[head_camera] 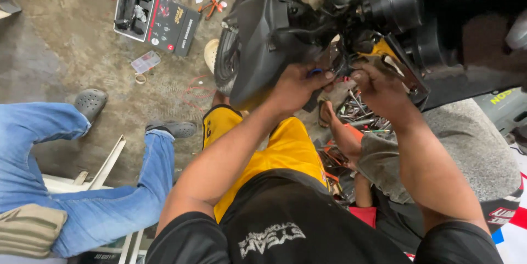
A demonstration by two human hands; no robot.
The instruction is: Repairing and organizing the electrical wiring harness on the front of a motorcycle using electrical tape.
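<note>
Both hands work up under the front of a black motorcycle, just behind its front wheel & dark fender/cover panel. Left hand is pinched on a small blue-tipped bit, prob. a connector or clip on a wire; only the tip shows past the fingers, so its long axis can't be read for sure, tho it seems to point right, toward the other hand. Right hand is curled w/ fingertips pressed into the wiring cluster beside a yellow bodywork piece; whether it actually grips anything can't be told, fingers hide it. The blue part sits between the two hands, touching the left fingers, right at the bike's underside. Judging by looks: light, small, hard plastic, easy to fumble or crack; wires soft & bendy, so best held by the stiff body, not the lead. Below lie loose tools on the floor; further off an open tool case, a small clear box. Another person in blue jeans sits nearby.
</note>
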